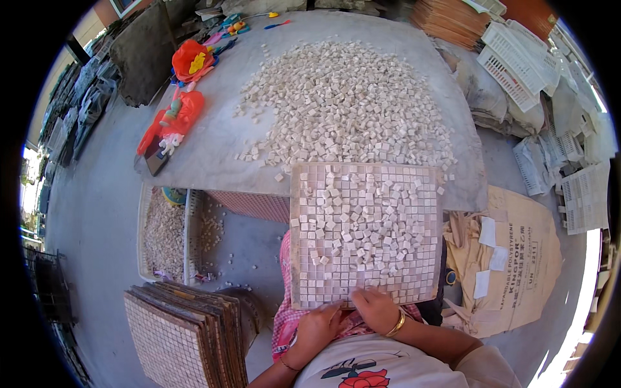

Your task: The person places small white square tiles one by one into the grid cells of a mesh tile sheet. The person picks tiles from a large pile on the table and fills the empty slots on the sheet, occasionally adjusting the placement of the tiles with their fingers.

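A square gridded tray (296, 258) lies across my lap, its far end against the table edge. Small whitish stone mosaic tiles (424, 258) fill many of its cells, and loose ones lie heaped over its middle. My left hand (318, 333) is closed at the tray's near edge, its fingers pointing toward the right hand. Just beside it, my right hand (376, 312), with a gold bracelet on the wrist, has its fingers curled over the near rim onto the lowest rows. Whatever is between those fingertips is hidden.
A big spread of loose tiles (356, 97) covers the grey table (226, 155). Red bags (187, 110) and a phone (156, 160) lie at its left. Below stand a white crate (192, 239) of tiles and a stack of filled trays (168, 336). Plastic crates (511, 58) and a paper sack (517, 271) are right.
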Demonstrator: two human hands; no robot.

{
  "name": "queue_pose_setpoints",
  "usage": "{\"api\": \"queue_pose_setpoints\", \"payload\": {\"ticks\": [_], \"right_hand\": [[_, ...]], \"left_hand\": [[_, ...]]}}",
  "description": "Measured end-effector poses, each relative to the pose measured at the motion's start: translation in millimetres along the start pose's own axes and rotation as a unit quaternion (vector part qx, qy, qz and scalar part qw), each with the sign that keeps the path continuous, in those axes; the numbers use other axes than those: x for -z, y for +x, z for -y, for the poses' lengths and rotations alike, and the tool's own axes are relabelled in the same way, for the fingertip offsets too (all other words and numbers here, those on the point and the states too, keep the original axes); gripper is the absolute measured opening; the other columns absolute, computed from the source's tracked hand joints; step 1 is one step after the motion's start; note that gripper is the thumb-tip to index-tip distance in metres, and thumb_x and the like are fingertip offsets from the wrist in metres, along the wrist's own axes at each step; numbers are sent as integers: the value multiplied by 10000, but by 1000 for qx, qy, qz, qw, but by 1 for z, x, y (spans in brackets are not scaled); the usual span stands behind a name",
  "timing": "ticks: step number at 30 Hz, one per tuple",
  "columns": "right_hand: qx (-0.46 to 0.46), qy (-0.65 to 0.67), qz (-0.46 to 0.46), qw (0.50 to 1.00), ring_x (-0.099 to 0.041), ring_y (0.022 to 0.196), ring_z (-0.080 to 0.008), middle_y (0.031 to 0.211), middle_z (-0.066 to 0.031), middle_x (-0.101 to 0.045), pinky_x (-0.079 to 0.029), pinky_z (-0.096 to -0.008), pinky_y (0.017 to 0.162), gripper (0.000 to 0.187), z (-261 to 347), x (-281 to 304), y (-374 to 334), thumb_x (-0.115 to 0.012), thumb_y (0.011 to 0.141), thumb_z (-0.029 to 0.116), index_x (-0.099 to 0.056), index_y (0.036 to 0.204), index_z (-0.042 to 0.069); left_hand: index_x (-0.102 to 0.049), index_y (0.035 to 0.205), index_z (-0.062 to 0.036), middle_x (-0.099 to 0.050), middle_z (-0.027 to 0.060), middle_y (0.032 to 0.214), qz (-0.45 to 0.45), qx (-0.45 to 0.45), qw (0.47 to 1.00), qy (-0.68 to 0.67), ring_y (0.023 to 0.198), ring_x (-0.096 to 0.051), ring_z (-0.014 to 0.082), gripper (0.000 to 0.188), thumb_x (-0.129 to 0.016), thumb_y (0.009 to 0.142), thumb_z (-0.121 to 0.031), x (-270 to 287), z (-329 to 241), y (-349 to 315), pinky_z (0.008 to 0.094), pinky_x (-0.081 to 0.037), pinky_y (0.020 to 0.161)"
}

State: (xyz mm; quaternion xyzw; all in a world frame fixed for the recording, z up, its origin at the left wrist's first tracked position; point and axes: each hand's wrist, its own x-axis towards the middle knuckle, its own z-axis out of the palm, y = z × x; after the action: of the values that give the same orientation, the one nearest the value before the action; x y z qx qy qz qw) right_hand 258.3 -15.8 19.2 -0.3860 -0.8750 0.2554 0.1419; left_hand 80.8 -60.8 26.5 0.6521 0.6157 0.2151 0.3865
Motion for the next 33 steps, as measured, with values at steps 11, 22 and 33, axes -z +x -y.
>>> {"api": "queue_pose_setpoints", "payload": {"ticks": [11, 22, 33], "right_hand": [[-41, 17, -5, 999, -572, 821, -315, 890, -170, -575, -475, -380, 735, 242, 5, -7, 5, -481, 781, 76, -505, 997, -31], [14, -46, -3, 999, -576, 888, -331, 1024, -235, -572, -472, -368, 797, 304, 7, -3, -3, -478, 767, 80, -510, 1032, -67], [17, -53, -7, 998, -561, 902, -348, 1034, -269, -544, -462, -375, 819, 313, 12, -1, 3, -470, 772, 70, -496, 1041, -87]], "left_hand": [[-649, 975, -12, -636, 200, 814, -21, 31, 994, -100, 714, -633, 322, 190, -562, 825, -91, 8, 2, -1, 356, -489, 640], [-650, 962, -6, -642, 203, 841, -19, 38, 993, -107, 747, -645, 309, 190, -566, 824, -107, 10, 2, -2, 342, -495, 657], [-648, 964, -9, -647, 192, 852, -16, 39, 993, -112, 760, -641, 314, 189, -559, 827, -104, 10, 7, -4, 344, -494, 678]]}}
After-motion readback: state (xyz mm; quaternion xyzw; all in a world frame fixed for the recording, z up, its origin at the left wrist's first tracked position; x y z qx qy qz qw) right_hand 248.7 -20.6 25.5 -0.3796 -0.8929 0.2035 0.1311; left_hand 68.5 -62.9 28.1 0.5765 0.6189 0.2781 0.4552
